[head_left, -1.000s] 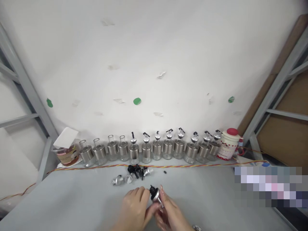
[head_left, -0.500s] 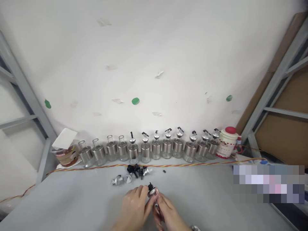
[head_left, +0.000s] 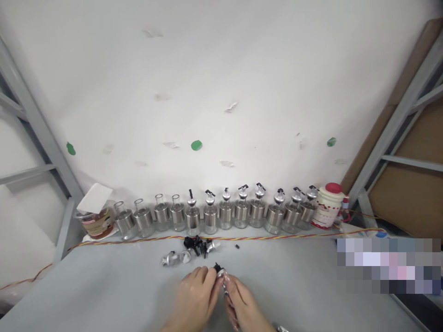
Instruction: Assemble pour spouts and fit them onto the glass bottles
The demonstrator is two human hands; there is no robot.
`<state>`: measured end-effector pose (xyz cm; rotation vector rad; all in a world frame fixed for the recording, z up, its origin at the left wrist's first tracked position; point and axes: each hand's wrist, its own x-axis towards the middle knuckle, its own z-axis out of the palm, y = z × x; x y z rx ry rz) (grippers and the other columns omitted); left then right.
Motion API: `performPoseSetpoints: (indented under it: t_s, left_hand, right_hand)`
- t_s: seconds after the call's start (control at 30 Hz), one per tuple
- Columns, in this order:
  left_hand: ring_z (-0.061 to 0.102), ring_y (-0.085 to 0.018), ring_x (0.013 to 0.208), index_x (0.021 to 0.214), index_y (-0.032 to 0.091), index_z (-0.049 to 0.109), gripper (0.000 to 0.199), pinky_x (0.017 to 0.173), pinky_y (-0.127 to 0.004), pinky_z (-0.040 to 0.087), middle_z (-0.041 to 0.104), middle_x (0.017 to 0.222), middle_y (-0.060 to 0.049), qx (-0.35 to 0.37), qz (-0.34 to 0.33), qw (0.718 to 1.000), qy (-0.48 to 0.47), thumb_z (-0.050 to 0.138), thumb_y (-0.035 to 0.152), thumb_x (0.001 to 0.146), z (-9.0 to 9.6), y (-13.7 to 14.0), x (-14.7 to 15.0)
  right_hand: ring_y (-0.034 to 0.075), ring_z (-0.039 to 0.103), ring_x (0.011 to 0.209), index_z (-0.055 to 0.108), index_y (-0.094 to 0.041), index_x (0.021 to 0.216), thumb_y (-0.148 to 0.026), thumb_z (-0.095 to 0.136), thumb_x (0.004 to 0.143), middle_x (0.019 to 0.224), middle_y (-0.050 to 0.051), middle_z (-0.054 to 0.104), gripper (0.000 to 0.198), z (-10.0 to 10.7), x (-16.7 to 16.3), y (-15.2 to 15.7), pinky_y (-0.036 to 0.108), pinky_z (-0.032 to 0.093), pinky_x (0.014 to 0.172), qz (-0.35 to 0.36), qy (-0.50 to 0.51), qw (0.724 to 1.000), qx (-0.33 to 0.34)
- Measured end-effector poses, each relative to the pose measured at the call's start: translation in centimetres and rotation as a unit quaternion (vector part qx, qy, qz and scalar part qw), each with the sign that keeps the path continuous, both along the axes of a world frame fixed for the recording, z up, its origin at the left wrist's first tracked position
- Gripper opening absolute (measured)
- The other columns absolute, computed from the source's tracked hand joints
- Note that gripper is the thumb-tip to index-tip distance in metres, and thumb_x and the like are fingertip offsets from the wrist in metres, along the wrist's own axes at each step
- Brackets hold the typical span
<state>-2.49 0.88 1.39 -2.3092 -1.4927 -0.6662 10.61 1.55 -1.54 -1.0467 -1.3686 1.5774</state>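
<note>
Between my two hands is a bottle pourer spout (head_left: 219, 271), with a black part on top and a silvery body below, low over the grey table. My left hand (head_left: 196, 291) pinches it from the left, fingers curled. From the other side my right hand (head_left: 238, 295) closes its fingertips on the silvery part; much of the spout is hidden by fingers. Beyond them lie black stopper parts (head_left: 196, 244), a silvery spout (head_left: 213, 246), a silver cap piece (head_left: 185, 256) and another silvery spout (head_left: 169, 259). A small black piece (head_left: 237, 246) rests apart on the right.
Along the wall stands a row of glass bottles with metal sleeves (head_left: 210, 216), several topped with spouts. Open-necked ones (head_left: 124, 223) are at the left. A twisted red-yellow wire (head_left: 152, 240) crosses before them. A plastic tub (head_left: 98, 226) and a cream jar (head_left: 327, 207) flank the row.
Both hands stay around the pourer spout, with only slight finger shifts. The whole view has drifted a few pixels; the bottles and loose parts lie as before.
</note>
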Motion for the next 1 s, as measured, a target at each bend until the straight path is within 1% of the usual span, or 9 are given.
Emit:
performPoseSetpoints:
  t_s: [0.17, 0.3, 0.47, 0.6, 0.7, 0.8, 0.9, 0.97, 1.0]
  left_hand:
    - [0.057, -0.015, 0.050, 0.067, 0.022, 0.044, 0.021, 0.044, -0.024, 0.037, 0.059, 0.058, 0.001, 0.009, -0.040, 0.999, 0.005, 0.034, 0.018, 0.085, -0.3, 0.0, -0.2]
    - [0.056, -0.015, 0.050, 0.066, 0.021, 0.044, 0.022, 0.045, -0.025, 0.037, 0.058, 0.056, 0.001, 0.019, -0.064, 0.998, -0.004, 0.033, 0.014, 0.084, -0.1, -0.1, -0.3]
    - [0.055, -0.015, 0.052, 0.066, 0.021, 0.045, 0.017, 0.047, -0.026, 0.036, 0.056, 0.058, 0.001, 0.001, -0.064, 0.998, -0.003, 0.042, 0.018, 0.082, 1.0, -0.3, -0.6]
    - [0.054, -0.018, 0.058, 0.072, 0.021, 0.046, 0.009, 0.051, -0.028, 0.038, 0.056, 0.064, 0.000, 0.007, -0.068, 0.998, 0.015, 0.044, 0.021, 0.081, 0.8, -0.1, -0.9]
    - [0.054, -0.018, 0.058, 0.073, 0.022, 0.046, 0.007, 0.051, -0.028, 0.037, 0.056, 0.064, 0.000, -0.007, -0.064, 0.997, 0.033, 0.045, 0.019, 0.079, 0.5, 0.0, -0.9]
    - [0.054, -0.017, 0.056, 0.074, 0.022, 0.046, 0.009, 0.049, -0.026, 0.037, 0.057, 0.065, 0.000, -0.024, -0.078, 0.996, 0.036, 0.044, 0.014, 0.077, 0.4, 0.0, -0.7]
    - [0.054, -0.016, 0.053, 0.072, 0.022, 0.045, 0.015, 0.046, -0.025, 0.036, 0.056, 0.061, 0.000, 0.005, -0.099, 0.995, 0.006, 0.038, 0.010, 0.078, -0.1, 0.0, -0.5]
    - [0.053, -0.015, 0.053, 0.070, 0.022, 0.044, 0.019, 0.046, -0.024, 0.038, 0.055, 0.060, 0.000, 0.020, -0.117, 0.991, -0.053, 0.032, 0.010, 0.081, -0.5, 0.0, -0.5]
    - [0.054, -0.015, 0.053, 0.070, 0.022, 0.043, 0.020, 0.046, -0.023, 0.039, 0.055, 0.060, 0.000, 0.012, -0.124, 0.988, -0.090, 0.031, 0.012, 0.082, -0.7, 0.0, -0.5]
  right_hand:
    - [0.005, 0.028, 0.032, 0.041, -0.019, 0.074, -0.068, 0.029, 0.074, 0.046, -0.010, 0.029, 0.051, 0.3, 0.3, -0.1, 0.017, 0.024, 0.031, 0.032, -0.033, 0.999, 0.006]
    - [0.005, 0.028, 0.032, 0.040, -0.019, 0.073, -0.065, 0.028, 0.077, 0.042, -0.011, 0.028, 0.048, 0.3, 0.4, -0.3, 0.017, 0.024, 0.032, 0.025, -0.061, 0.998, 0.025]
    - [0.006, 0.030, 0.033, 0.038, -0.020, 0.068, -0.064, 0.030, 0.078, 0.041, -0.010, 0.029, 0.046, 0.2, 0.6, -0.3, 0.017, 0.026, 0.034, 0.018, -0.055, 0.997, 0.051]
    - [0.007, 0.031, 0.033, 0.041, -0.020, 0.068, -0.063, 0.030, 0.078, 0.039, -0.009, 0.032, 0.046, 0.6, 0.8, 0.0, 0.019, 0.026, 0.036, 0.041, -0.075, 0.994, 0.070]
    - [0.009, 0.035, 0.037, 0.044, -0.020, 0.068, -0.062, 0.031, 0.079, 0.039, -0.007, 0.036, 0.045, 0.9, 1.0, 0.0, 0.020, 0.028, 0.039, 0.063, -0.100, 0.988, 0.103]
    - [0.012, 0.039, 0.043, 0.046, -0.021, 0.068, -0.059, 0.032, 0.080, 0.043, -0.005, 0.039, 0.042, 1.2, 1.0, -0.2, 0.022, 0.030, 0.045, 0.036, -0.102, 0.984, 0.143]
    - [0.013, 0.039, 0.044, 0.045, -0.022, 0.070, -0.058, 0.032, 0.081, 0.043, -0.005, 0.038, 0.040, 1.4, 1.2, -0.4, 0.022, 0.029, 0.044, 0.039, -0.098, 0.984, 0.142]
    - [0.012, 0.038, 0.042, 0.043, -0.022, 0.069, -0.059, 0.032, 0.080, 0.043, -0.005, 0.038, 0.040, 1.5, 1.4, -0.4, 0.022, 0.028, 0.043, 0.065, -0.099, 0.983, 0.138]
    - [0.011, 0.036, 0.041, 0.042, -0.022, 0.068, -0.059, 0.033, 0.080, 0.043, -0.005, 0.037, 0.040, 1.5, 1.5, -0.4, 0.022, 0.027, 0.042, 0.070, -0.099, 0.983, 0.137]
